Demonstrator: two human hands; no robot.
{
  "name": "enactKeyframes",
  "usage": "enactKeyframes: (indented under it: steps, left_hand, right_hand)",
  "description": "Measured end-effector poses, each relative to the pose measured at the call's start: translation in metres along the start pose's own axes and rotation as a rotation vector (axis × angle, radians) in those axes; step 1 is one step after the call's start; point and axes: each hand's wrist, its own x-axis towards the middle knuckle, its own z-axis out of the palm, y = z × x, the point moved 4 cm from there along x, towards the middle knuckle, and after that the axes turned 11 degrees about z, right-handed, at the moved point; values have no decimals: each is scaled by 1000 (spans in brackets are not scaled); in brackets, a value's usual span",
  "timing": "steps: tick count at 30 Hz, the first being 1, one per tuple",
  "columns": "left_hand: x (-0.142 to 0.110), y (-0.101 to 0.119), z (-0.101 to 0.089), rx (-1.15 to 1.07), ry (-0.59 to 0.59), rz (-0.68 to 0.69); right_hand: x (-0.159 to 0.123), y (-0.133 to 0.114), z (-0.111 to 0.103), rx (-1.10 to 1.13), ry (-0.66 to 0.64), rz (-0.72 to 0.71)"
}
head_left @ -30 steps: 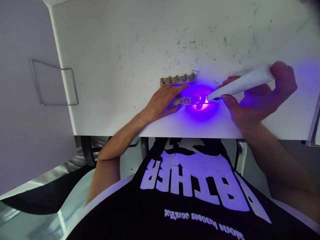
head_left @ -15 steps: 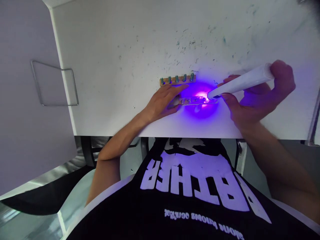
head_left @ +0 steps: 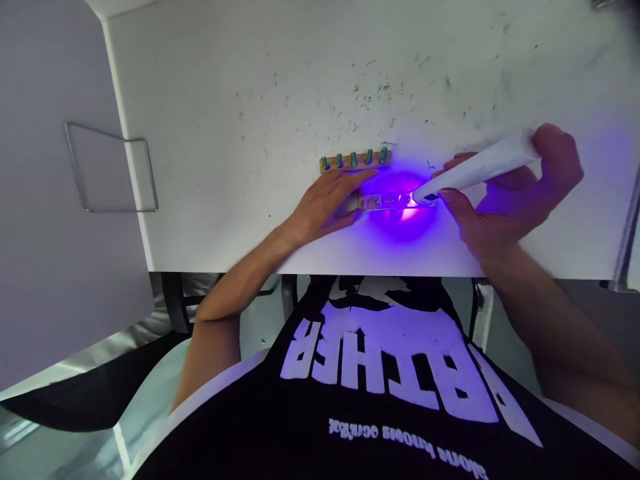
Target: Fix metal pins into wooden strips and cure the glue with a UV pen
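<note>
My right hand [head_left: 507, 213] is closed around a white handheld UV lamp [head_left: 483, 167]. The lamp slants down to the left, and its lit tip casts violet light onto a narrow clear strip [head_left: 375, 201] on the tabletop. Small shapes show along the strip, too blurred to name. My left hand [head_left: 323, 203] grips the strip's left end, with the thumb on the near side and the fingers on the far side. Just beyond those fingers lies a wooden bar [head_left: 346, 162] carrying several upright dark-green pieces.
The white tabletop [head_left: 210, 147] bears scattered dark and green specks beyond the bar. A bent metal wire frame [head_left: 155, 173] juts over its left edge. Its front edge runs close to my body, and a metal rail [head_left: 627, 233] stands at the right.
My right hand has shifted the lamp slightly left along the strip, and the bright spot now falls more on the near side. My left hand keeps its place.
</note>
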Motion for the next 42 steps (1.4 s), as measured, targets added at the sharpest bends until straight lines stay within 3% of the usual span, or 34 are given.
enactKeyframes:
  steps: [4, 9, 17, 24, 34, 42]
  left_hand:
    - [0, 0, -1, -11, 10, 7]
    - [1, 1, -2, -14, 18, 22]
    - [1, 0, -1, -13, 42, 42]
    - [1, 1, -3, -19, -4, 1]
    - [0, -1, -3, -29, 18, 25]
    - [2, -1, -2, -33, 20, 14]
  right_hand:
    - [0, 1, 0, 5, -23, 9]
    - [6, -9, -4, -22, 43, -28]
    - [-7, 12, -42, -12, 241, 264]
    - [-12, 10, -30, -83, 255, 64]
    - [-1, -2, -18, -101, 108, 3]
    - [-4, 7, -21, -78, 164, 43]
